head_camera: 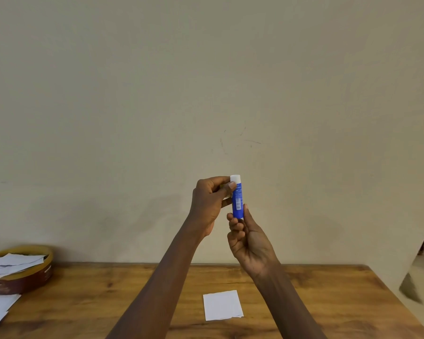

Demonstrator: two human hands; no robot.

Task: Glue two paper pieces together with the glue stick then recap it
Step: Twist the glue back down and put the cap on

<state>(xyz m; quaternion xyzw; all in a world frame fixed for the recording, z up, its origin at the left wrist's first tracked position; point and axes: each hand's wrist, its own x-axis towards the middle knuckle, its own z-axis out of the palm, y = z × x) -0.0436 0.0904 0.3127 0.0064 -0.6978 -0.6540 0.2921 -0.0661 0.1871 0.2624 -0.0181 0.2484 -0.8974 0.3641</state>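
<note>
glue stick (238, 200) stood upright, right hand (249, 243) gripping its base, left hand (209, 204) pinching its white cap (235, 178); whether the paper (222, 305) was glued was unclear.

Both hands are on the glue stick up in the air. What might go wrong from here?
1. The glue stick is held high above the table by fingertips only; the right hand pinches just its base, so a hard tug could drop it.
2. The left hand grips the white cap; it could fall free.
3. The paper piece lies loose and unheld.
</note>
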